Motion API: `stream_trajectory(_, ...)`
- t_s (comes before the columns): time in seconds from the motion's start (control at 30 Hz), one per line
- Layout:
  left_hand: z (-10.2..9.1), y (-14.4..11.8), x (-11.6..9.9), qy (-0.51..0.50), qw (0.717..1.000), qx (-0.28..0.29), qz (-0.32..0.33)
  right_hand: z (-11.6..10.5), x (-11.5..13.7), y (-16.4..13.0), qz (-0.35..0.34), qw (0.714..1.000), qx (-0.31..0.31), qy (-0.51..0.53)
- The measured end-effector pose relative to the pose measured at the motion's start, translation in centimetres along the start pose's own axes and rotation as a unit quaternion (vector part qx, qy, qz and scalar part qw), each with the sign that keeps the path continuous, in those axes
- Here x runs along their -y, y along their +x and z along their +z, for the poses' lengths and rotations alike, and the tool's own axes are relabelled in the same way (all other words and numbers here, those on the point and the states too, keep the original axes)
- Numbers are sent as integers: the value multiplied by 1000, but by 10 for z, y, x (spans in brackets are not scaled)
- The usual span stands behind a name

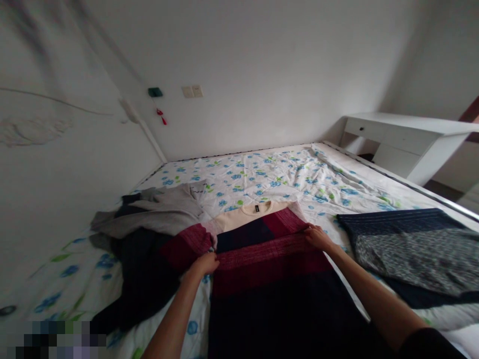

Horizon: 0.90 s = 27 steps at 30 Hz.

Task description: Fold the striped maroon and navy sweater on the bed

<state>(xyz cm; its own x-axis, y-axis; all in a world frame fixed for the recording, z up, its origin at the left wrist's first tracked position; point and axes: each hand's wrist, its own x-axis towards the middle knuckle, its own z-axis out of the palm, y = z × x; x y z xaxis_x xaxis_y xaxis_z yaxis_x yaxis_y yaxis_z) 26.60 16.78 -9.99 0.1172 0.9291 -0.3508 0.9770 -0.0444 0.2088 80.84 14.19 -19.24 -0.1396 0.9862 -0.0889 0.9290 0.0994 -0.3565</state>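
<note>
Already spread flat on the bed [284, 174], the striped sweater [269, 259] has its right sleeve folded across the chest, and the right hand [317, 236] pinches that fold's edge. The left hand [207, 263] grips the left sleeve where it meets the body, not yet folded in. A clothes heap [149, 234] lies left, a folded dark garment [411, 249] right.

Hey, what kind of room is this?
Most likely a bedroom: a bed with a floral sheet fills it, clothes such as a striped sweater lie there, and a white desk stands alongside.
</note>
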Motion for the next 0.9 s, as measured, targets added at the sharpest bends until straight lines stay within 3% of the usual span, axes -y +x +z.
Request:
stream_trajectory(0.1,-11,-18,8,-47,999,-2,-2,-2,15,-4,-17,1000,-8,18)
stream_trajectory(0.2,-17,-47,23,-171,984,-57,-17,-8,33,-12,-51,997,-18,59)
stream_trajectory(0.33,-18,-98,51,-364,915,-134,-114,-10,59,-32,-83,986,-23,145)
stream_trajectory(0.4,-17,-122,65,-442,870,-132,-172,-4,74,-46,-103,977,-25,186)
stream_trajectory(0.47,-16,-139,76,-472,845,-118,-223,5,91,-62,-115,969,-20,217)
stream_trajectory(0.57,-16,-148,87,-472,823,-111,-295,19,117,-82,-120,964,8,239)
stream_trajectory(0.7,-19,-144,99,-483,770,-172,-379,26,134,-93,-145,957,69,242)
stream_trajectory(0.77,-22,-145,107,-468,768,-188,-394,25,133,-89,-146,959,79,230)
stream_trajectory(0.9,-27,-151,119,-402,802,-223,-382,23,120,-74,-128,970,66,195)
